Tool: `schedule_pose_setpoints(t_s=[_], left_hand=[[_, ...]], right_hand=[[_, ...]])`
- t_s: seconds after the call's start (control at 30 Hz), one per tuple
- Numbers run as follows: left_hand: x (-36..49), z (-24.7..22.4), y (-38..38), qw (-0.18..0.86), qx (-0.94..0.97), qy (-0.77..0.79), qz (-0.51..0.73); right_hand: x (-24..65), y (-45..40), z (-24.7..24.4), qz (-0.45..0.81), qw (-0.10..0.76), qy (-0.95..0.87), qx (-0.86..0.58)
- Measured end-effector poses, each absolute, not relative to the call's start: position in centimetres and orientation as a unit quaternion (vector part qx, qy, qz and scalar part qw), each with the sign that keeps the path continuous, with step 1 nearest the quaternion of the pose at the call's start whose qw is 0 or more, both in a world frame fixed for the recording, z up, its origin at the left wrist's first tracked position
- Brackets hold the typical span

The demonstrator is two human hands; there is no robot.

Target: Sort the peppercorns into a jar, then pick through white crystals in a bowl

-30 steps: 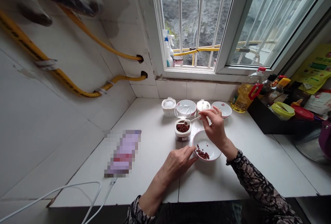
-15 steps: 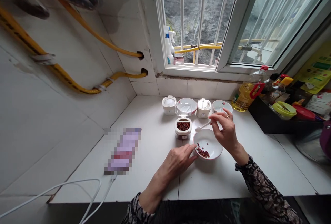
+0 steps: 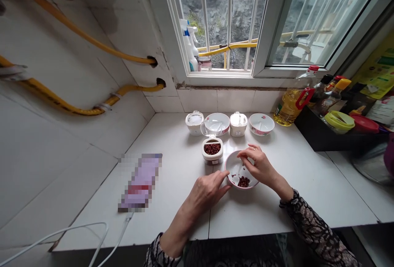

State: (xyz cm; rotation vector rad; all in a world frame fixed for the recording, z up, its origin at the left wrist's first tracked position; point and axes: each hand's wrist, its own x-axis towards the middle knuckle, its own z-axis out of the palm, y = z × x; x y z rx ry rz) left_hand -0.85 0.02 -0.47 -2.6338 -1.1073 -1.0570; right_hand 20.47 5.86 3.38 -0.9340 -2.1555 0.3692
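Observation:
A white bowl (image 3: 253,183) with a thin red rim stands on the counter, with dark red peppercorns (image 3: 244,182) at its bottom. Between the fingertips of my right hand (image 3: 257,163) is a small white spoon (image 3: 236,179), its head down inside the bowl beside the peppercorns. My left hand (image 3: 211,189) holds the bowl's left rim with thumb and fingers. Just behind and left of the bowl sits an open jar (image 3: 212,152) filled with peppercorns, its clear lid raised.
Along the wall stand a lidded white jar (image 3: 194,124), a bowl (image 3: 217,124), another lidded jar (image 3: 238,125) and a flowered bowl (image 3: 261,125). An oil bottle (image 3: 287,104) and condiments are at right. A pixelated phone (image 3: 140,182) with a cable lies left.
My right hand has lowered the spoon from above the bowl's rim into the bowl. The peppercorns are now bunched closer together. The camera view has shifted slightly.

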Motion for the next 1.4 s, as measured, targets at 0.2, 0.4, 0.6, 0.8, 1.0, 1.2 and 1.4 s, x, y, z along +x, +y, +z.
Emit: schedule_pose_setpoints(t_s=[0.2,0.4,0.6,0.8,1.0,1.2,1.4], left_hand=[[-1.0,-0.7,0.1,0.018,-0.866,-0.363,-0.345],[-1.0,-0.6,0.0,0.023,-0.865,-0.356,-0.352],[-1.0,-0.6,0.1,0.028,-0.866,-0.356,-0.351],[-1.0,-0.6,0.1,0.016,-0.865,-0.362,-0.347],[-1.0,-0.6,0.1,0.025,-0.865,-0.357,-0.351],[-0.9,-0.5,0.1,0.035,-0.865,-0.362,-0.345],[-0.9,-0.8,0.2,0.048,-0.869,-0.373,-0.321]], right_hand=[[21.7,6.3,3.3,0.162,0.396,-0.793,-0.434],[22.9,6.7,3.6,0.076,0.36,-0.843,-0.392],[22.6,6.3,3.7,0.128,0.355,-0.848,-0.373],[22.8,6.4,3.9,0.189,0.394,-0.793,-0.424],[23.0,6.6,3.6,0.282,0.446,-0.706,-0.473],[22.7,6.6,3.6,0.334,0.452,-0.673,-0.48],[22.7,6.7,3.2,0.32,0.45,-0.681,-0.482]])
